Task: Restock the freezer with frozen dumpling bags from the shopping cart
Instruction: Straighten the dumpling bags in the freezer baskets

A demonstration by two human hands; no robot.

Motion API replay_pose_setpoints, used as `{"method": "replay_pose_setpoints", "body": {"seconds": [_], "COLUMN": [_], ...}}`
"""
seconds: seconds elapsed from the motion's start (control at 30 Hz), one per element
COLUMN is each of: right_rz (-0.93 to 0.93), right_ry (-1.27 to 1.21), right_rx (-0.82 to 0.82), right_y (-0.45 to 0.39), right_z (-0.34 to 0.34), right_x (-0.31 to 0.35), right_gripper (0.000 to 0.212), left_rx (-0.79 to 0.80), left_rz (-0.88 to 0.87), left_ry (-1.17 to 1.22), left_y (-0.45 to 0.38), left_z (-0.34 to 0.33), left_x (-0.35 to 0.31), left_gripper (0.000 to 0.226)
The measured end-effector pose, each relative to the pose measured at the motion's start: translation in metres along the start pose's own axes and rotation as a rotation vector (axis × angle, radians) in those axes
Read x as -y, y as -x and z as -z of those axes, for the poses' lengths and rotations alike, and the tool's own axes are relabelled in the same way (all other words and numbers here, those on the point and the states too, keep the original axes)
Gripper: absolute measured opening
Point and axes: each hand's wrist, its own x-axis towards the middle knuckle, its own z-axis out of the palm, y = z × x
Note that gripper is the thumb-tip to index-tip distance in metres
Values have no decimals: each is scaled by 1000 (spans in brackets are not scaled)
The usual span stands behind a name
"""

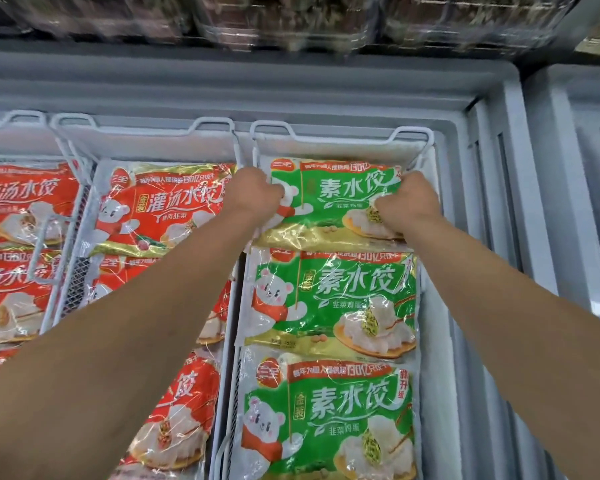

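While the far green dumpling bag (329, 199) is gripped at both ends by left hand (257, 195) and right hand (407, 202) | right basket (340, 133), far end | should be pressed flat, edges squared.

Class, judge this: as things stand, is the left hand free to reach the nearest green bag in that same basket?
Probably not yet: the left hand grips the far green bag. The nearest green bag lies uncovered below.
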Motion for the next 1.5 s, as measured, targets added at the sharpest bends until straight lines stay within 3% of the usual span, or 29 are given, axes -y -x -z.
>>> {"method": "replay_pose_setpoints", "body": {"seconds": [0.17, 0.27, 0.33, 0.43, 0.57, 0.63, 0.7, 0.83, 0.9, 0.97, 1.07, 1.1, 1.3, 1.37, 1.43, 1.5], "right_rz": [208, 318, 339, 410, 600, 579, 607, 602, 578, 509, 239, 184, 185, 303, 481, 593], "right_ry": [-370, -482, -371, 88, 437, 504, 540, 465, 249, 81, -64, -89, 39, 110, 133, 255], "right_rx": [-207, -313, -323, -234, -64, -52, -72, 7, -119, -237, -47, 1, 116, 11, -97, -33], "right_y": [44, 49, 41, 36, 22, 12, 8, 11, 15, 20, 10, 5, 19, 46, 75, 98], "right_z": [15, 19, 20, 18, 16, 16, 12, 1, -1, -6, -21, -24, -15, -14, -16, -18], "right_x": [-5, -6, -6, -13, -7, -6, -13, -25, -28, -29, -32, -31, -34, -36, -42, -54], "right_gripper": [46, 49, 55, 81, 102, 111, 111, 100, 88, 78, 94, 101, 105, 101, 77, 62], "left_rx": [-69, -167, -221, -286, -124, -84, -35, 18, -56, -60, 12, 24, 165, 41, -150, -193], "left_rz": [-201, -268, -275, -405, -683, -696, -681, -573, -389, -207, -83, -97, -123, -216, -390, -655], "left_ry": [300, 310, 185, -171, -692, -773, -701, -390, -123, 77, 72, 25, -175, -198, -198, -313], "left_y": [38, 44, 39, 34, 19, 11, 12, 33, 35, 30, 18, 16, 15, 27, 55, 89], "left_z": [12, 14, 13, 6, -4, -6, -9, -15, -13, -8, -6, -4, 1, 0, 0, -2], "left_x": [4, -9, -17, -13, -14, -14, -6, 7, 8, 8, 3, 0, 14, 16, 19, 28], "left_gripper": [19, 17, 12, 58, 101, 111, 115, 108, 100, 79, 30, 19, 25, 38, 47, 45]}}
